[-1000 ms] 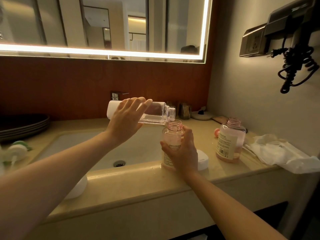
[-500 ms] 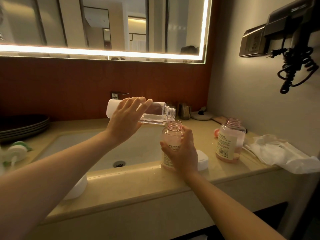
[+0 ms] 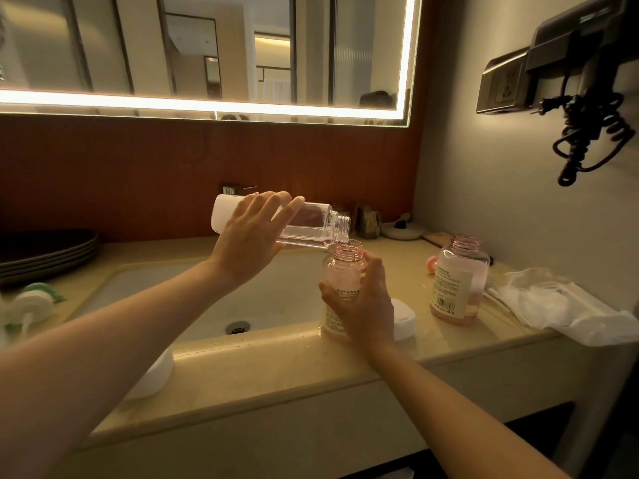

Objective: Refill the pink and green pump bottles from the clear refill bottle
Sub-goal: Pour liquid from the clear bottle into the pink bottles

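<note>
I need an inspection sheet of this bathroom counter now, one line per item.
Surface: beige countertop with sink.
Job's things: clear refill bottle tilted, mouth above the open pink bottle; second pink bottle uncapped at right; green-trimmed pump head lying far left.
Clutter: white cap, stacked plates, plastic bag.
Hands: left hand grips the refill bottle; right hand holds the pink bottle.
Cables: coiled cord hanging on the right wall.
Surroundings: lit mirror, wall socket.

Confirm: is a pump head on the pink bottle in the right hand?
No, the pink bottle in the right hand has a bare, open threaded neck under the mouth of the clear refill bottle.
</note>
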Demonstrator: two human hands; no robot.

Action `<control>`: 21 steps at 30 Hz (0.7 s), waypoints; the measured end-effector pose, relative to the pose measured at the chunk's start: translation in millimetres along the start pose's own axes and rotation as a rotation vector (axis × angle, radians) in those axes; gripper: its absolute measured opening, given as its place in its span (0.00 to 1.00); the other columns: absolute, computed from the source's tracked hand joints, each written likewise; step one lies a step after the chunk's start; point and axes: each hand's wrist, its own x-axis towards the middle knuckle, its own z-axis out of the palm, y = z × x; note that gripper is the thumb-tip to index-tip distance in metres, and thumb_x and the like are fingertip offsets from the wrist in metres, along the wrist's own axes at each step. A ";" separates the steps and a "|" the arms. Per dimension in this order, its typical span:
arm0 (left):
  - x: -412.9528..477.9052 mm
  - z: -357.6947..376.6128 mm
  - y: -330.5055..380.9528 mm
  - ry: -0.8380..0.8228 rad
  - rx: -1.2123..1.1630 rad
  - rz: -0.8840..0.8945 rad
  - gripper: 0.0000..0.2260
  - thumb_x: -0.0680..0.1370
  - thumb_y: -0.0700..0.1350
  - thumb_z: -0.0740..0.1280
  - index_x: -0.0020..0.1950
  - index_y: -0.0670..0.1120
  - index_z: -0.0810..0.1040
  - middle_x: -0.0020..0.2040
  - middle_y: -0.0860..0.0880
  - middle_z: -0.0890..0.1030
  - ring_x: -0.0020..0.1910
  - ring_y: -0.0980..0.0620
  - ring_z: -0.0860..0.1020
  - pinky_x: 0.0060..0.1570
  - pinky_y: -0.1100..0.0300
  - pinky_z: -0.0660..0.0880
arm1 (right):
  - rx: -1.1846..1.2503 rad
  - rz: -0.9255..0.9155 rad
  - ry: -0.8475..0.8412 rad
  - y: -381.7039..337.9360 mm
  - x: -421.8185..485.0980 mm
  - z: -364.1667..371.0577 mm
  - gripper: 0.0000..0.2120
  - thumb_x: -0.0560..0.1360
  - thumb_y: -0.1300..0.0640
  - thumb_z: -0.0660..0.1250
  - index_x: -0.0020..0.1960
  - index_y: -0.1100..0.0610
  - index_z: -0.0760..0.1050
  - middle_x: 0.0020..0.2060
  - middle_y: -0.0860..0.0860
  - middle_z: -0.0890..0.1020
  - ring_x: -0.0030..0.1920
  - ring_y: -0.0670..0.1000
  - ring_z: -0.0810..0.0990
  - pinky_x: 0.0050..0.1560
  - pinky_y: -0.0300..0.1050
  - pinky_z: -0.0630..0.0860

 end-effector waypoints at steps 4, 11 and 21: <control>0.1 -0.3 0.2 -0.003 0.004 -0.003 0.37 0.61 0.40 0.79 0.66 0.43 0.65 0.58 0.41 0.76 0.55 0.41 0.76 0.56 0.46 0.73 | 0.005 -0.003 0.005 -0.2 -0.1 -0.2 0.35 0.66 0.44 0.72 0.66 0.54 0.59 0.60 0.51 0.72 0.55 0.51 0.75 0.43 0.40 0.71; 0.0 -0.3 -0.8 -0.007 0.009 -0.001 0.37 0.61 0.41 0.79 0.66 0.43 0.66 0.58 0.41 0.76 0.56 0.41 0.75 0.56 0.46 0.73 | 0.002 -0.003 0.005 -0.3 -0.3 1.2 0.35 0.66 0.44 0.72 0.66 0.54 0.59 0.60 0.51 0.71 0.55 0.50 0.74 0.45 0.43 0.74; 1.1 1.9 -4.3 -0.026 0.020 0.013 0.37 0.62 0.41 0.79 0.66 0.43 0.65 0.59 0.41 0.76 0.56 0.41 0.75 0.56 0.45 0.72 | -0.004 -0.002 0.002 -0.1 0.3 0.8 0.36 0.67 0.43 0.72 0.66 0.54 0.59 0.61 0.51 0.71 0.56 0.51 0.74 0.44 0.40 0.72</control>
